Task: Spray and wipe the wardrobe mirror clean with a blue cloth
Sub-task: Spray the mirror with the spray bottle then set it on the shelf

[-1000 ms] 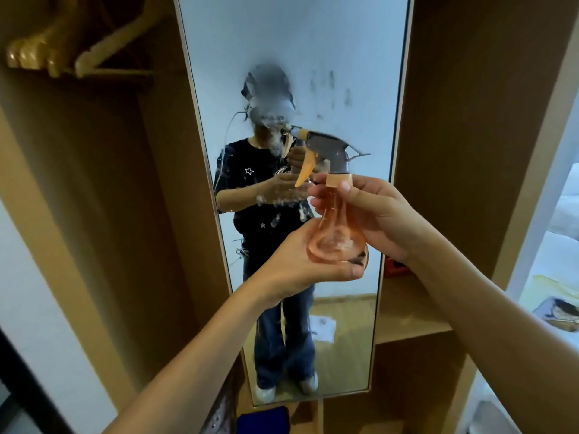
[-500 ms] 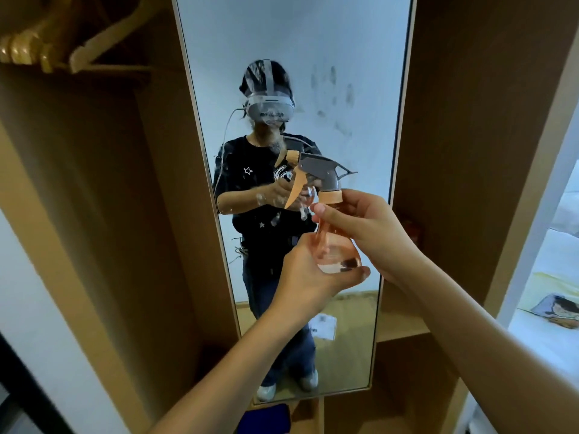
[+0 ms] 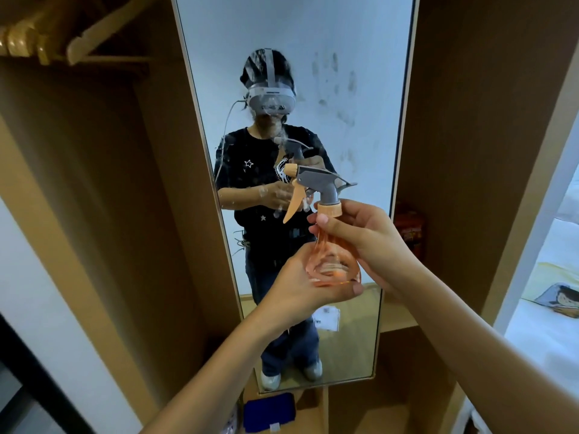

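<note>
Spraying underway. My left hand (image 3: pixel 308 288) cups the translucent orange spray bottle (image 3: pixel 329 245); right hand (image 3: pixel 363 236) grips its neck. I'd aim at the smudged wardrobe mirror (image 3: pixel 329 98). Blue cloth (image 3: pixel 269 411) lies below the mirror, ready.

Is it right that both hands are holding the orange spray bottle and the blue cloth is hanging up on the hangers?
Not quite. In the head view, both hands, left and right, hold the orange spray bottle, but the blue cloth lies low down below the mirror, not on the hangers.
</note>
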Demonstrator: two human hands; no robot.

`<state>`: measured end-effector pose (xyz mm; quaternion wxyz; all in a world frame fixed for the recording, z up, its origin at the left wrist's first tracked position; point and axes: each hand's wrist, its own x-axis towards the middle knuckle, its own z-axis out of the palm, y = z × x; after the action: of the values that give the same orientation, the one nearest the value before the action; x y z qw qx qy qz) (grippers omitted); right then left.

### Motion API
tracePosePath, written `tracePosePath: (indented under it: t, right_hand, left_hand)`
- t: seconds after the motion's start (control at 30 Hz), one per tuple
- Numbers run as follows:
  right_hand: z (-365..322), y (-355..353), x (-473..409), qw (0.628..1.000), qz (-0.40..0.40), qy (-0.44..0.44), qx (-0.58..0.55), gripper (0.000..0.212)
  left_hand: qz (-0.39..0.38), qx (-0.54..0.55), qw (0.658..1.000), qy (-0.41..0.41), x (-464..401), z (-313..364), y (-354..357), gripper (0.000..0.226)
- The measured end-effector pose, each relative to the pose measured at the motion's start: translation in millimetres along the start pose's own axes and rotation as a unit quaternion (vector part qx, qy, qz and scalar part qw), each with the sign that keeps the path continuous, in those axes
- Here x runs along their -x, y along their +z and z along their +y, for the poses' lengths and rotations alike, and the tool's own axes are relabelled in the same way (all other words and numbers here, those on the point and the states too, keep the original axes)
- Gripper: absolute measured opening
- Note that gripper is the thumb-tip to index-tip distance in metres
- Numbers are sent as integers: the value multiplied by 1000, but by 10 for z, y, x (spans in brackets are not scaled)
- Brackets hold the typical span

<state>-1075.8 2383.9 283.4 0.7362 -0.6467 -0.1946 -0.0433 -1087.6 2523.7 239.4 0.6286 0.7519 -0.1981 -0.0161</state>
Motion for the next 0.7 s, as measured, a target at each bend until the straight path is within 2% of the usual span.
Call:
tracePosePath:
  t: [0.1,0.2,0.3,0.43,0.7]
  right_hand:
    - [24,-9,31,1000,6,-4,1,39]
    - [48,-19,63,1000,4,-1,-2,37]
    - [66,1,96,1000,6,7,6,34]
    - [97,39,147,1000,1,7,12,35]
    - [143,98,204,999,17,-13,38,33]
  left_hand:
    - [3,2,1000,4,45,24,-84,70]
    - [112,68,991,39,71,185,-178,50]
    - [194,141,966,97,49,419,-262,45]
    - [208,140,958,140,4,620,-299,32]
    - [226,145,953,138,-24,625,-270,18]
